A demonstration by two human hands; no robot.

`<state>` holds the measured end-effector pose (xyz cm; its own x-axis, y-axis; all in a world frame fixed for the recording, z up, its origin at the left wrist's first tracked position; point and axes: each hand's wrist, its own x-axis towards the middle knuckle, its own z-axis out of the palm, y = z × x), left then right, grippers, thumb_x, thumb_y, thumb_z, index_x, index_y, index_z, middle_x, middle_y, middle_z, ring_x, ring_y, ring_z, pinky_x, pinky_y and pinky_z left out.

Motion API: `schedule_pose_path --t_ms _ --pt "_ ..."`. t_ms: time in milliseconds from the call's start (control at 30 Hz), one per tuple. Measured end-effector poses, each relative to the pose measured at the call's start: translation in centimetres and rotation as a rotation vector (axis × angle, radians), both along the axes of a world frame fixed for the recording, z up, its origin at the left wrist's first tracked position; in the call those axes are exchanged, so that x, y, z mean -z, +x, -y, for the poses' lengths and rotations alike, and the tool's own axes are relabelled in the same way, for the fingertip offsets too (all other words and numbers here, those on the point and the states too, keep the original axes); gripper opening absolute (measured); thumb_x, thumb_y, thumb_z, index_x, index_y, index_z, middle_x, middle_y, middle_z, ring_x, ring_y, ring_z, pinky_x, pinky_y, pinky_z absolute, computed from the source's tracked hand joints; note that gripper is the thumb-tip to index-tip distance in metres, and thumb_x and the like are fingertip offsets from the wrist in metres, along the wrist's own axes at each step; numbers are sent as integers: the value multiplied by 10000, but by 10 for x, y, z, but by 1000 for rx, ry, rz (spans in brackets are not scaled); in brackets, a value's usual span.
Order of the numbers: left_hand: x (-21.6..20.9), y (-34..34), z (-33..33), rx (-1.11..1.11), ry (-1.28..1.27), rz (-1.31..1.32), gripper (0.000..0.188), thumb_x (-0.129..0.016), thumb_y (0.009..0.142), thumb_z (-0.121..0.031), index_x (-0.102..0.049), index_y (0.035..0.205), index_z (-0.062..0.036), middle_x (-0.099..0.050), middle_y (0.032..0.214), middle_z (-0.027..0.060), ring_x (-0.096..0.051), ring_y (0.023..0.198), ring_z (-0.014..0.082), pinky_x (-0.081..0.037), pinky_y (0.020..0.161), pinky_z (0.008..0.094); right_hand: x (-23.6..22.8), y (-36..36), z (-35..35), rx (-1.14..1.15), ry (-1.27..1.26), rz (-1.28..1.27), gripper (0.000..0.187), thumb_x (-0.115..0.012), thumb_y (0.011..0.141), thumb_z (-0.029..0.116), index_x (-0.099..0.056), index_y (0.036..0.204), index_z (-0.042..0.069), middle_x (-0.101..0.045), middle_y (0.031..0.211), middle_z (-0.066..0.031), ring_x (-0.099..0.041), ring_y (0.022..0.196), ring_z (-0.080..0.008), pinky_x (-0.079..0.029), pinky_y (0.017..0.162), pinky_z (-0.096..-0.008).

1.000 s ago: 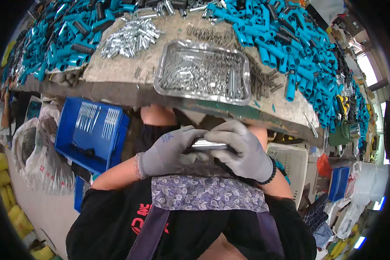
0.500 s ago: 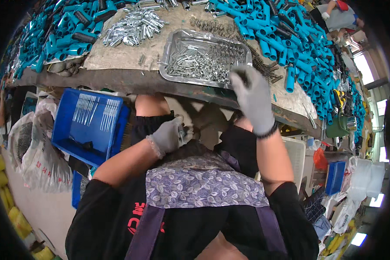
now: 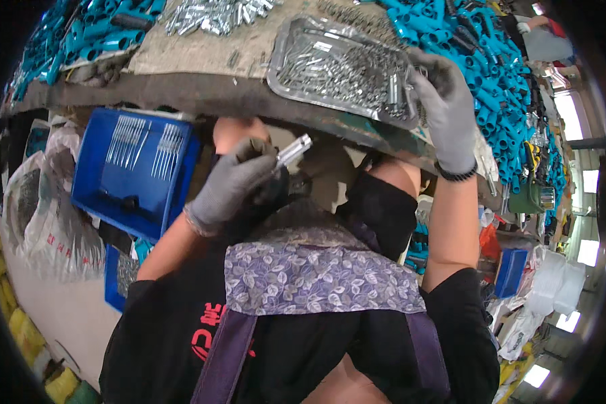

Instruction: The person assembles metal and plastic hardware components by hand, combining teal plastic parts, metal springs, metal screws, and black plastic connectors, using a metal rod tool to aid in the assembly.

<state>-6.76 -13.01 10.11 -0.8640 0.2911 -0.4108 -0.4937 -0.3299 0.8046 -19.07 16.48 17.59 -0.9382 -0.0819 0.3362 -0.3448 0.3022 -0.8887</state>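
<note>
Your left hand pinches a metal pin below the bench edge. Your right hand curls loosely at the tray of pins, holding nothing visible.

Tray on bench, crate below-left.

Both hands wear matt grey knit gloves; the left hand grips a shiny metal pin. At upper centre, a glossy metal tray holds bright steel pins on the rough, worn table. Turquoise plastic parts look smooth.
</note>
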Motion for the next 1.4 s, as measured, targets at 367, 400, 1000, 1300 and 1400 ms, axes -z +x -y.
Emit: schedule_pose_path --t_ms 367,400,1000,1300,1400 --pt "-14 17 22 185 -9 -244 712 -762 846 -237 -435 1439 -17 -611 1183 84 -606 1005 154 -512 832 271 39 93 73 -558 150 531 289 -760 847 129 -688 1113 44 -685 854 -26 -636 743 -130 -497 668 -283" --pt "-6 21 27 254 -139 -286 786 -760 851 -175 -364 1511 -14 -574 1308 90 -546 1166 162 -467 961 289 38 99 83 -489 239 600 307 -772 832 126 -684 1115 44 -695 879 -44 -658 786 -156 -512 730 -278" --pt "184 -50 273 101 -1682 235 337 -546 913 -247 -708 1174 -108 -653 1236 179 -637 1143 344 -496 981 425 108 113 48 -242 -43 612 405 -554 972 68 -509 1360 -37 -635 1204 -137 -632 1015 -160 -500 777 -259" --pt "176 -38 263 -76 -1699 315 344 -633 865 -312 -725 1147 -139 -606 1287 192 -622 1167 363 -505 975 441 104 115 57 -284 64 664 299 -579 955 68 -610 1239 -19 -675 1129 -118 -641 1014 -166 -497 843 -269" --pt "100 -7 220 -107 -1706 -48 321 -664 800 -271 -739 1054 -92 -698 1063 225 -660 1068 375 -526 898 420 90 111 79 -418 157 520 270 -629 923 89 -657 1179 8 -676 1113 -125 -648 1041 -195 -494 912 -303"
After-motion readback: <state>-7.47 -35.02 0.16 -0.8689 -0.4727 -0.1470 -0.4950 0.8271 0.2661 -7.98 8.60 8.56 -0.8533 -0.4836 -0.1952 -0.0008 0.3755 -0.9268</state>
